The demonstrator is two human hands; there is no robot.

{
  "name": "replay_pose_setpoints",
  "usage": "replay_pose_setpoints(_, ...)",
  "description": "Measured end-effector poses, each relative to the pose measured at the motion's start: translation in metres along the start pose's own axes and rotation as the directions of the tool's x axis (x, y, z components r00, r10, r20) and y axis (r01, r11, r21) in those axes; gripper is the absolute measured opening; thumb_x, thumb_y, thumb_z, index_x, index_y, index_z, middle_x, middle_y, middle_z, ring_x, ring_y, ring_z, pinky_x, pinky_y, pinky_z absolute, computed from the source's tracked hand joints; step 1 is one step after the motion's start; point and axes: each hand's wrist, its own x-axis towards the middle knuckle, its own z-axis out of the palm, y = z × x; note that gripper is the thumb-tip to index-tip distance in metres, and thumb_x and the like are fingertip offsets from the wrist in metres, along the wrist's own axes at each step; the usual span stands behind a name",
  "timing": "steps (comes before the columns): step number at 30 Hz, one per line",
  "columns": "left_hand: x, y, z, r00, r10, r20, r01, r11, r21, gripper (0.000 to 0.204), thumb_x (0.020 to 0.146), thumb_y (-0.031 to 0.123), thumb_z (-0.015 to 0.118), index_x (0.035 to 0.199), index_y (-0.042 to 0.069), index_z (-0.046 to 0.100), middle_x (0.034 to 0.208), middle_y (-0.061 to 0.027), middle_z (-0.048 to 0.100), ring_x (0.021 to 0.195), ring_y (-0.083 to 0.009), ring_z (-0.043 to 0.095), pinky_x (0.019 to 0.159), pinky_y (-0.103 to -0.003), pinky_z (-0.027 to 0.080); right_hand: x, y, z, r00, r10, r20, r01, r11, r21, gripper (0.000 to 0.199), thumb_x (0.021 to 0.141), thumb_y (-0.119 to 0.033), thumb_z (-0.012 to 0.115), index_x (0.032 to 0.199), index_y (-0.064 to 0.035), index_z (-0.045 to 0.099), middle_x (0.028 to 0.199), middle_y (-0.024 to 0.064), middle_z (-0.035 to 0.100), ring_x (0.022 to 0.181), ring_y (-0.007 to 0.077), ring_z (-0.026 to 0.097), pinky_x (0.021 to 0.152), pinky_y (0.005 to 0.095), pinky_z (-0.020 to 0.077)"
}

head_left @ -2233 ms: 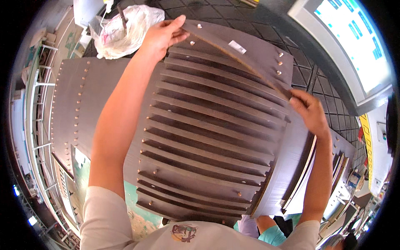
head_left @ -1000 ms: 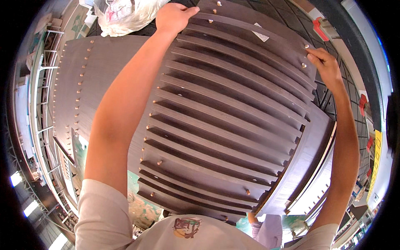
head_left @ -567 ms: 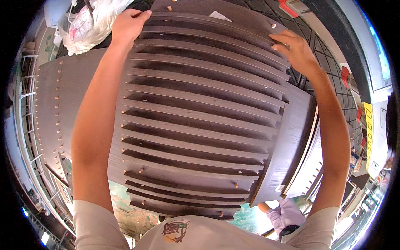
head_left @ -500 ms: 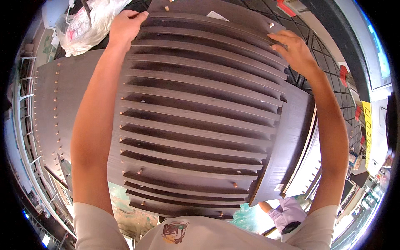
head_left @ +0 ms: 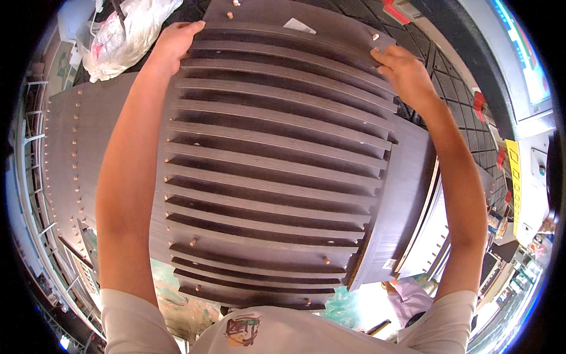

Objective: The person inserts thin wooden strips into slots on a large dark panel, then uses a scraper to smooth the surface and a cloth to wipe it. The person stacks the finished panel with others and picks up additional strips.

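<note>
Top panel (head_left: 300, 26) now laid flat on stack; both hands moved to its far corners

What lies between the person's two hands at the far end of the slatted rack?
In the head view, only the top dark board spans between left hand and right hand.

The top dark brown panel (head_left: 295, 26) lies flat at the far end of a stepped stack. Its edge carries pale wooden dowels (head_left: 375, 36). A white label (head_left: 299, 25) sits on its face.
</note>
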Motion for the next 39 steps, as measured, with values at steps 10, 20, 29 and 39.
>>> replay_pose_setpoints(10,0.002,-0.013,0.004,0.975,-0.114,0.193,0.170,0.936,-0.308,0.078,0.091,0.050,0.077,0.139,-0.009,0.058,0.151,-0.0228,0.053,0.138,-0.0334,0.048,0.116,-0.043,0.036,-0.005,-0.018,0.013,0.995,0.086,-0.045,-0.091,0.986,-0.137,0.028,0.097,-0.014,0.064,0.125,-0.0101,0.071,0.126,0.0107,0.069,0.110,0.0306,0.068,0.091,0.0413,0.0575)
replay_pose_setpoints(20,-0.005,-0.011,0.024,0.987,-0.098,0.128,0.135,0.934,-0.331,0.082,0.090,0.052,0.077,0.142,-0.008,0.056,0.153,-0.0269,0.050,0.146,-0.0380,0.042,0.119,-0.050,0.030,0.054,-0.028,0.040,0.744,0.668,-0.027,-0.172,0.231,0.958,0.054,0.103,-0.040,0.062,0.058,-0.0182,0.042,0.052,-0.0040,0.042,0.044,0.0080,0.035,0.042,0.0295,0.0241)
replay_pose_setpoints(29,-0.006,-0.019,0.016,0.982,-0.168,-0.087,0.144,0.962,-0.230,0.073,0.090,0.048,0.077,0.129,-0.011,0.065,0.131,-0.0248,0.067,0.123,-0.0319,0.062,0.103,-0.042,0.047,0.166,-0.176,0.006,0.960,0.280,-0.018,0.036,-0.060,0.998,0.044,0.098,-0.039,0.068,0.063,-0.0180,0.051,0.057,-0.0091,0.037,0.049,0.0045,0.029,0.047,0.0262,0.0196)
replay_pose_setpoints(39,-0.015,-0.004,0.021,0.995,-0.070,-0.068,0.056,0.981,-0.187,0.074,0.087,0.049,0.078,0.123,-0.015,0.067,0.126,-0.0229,0.069,0.115,-0.0279,0.062,0.100,-0.040,0.047,0.214,-0.202,0.048,0.939,0.290,-0.187,0.009,0.522,0.853,0.054,0.101,-0.042,0.049,0.078,0.0039,0.067,0.086,0.0274,0.071,0.080,0.0422,0.068,0.078,0.0491,0.0529)
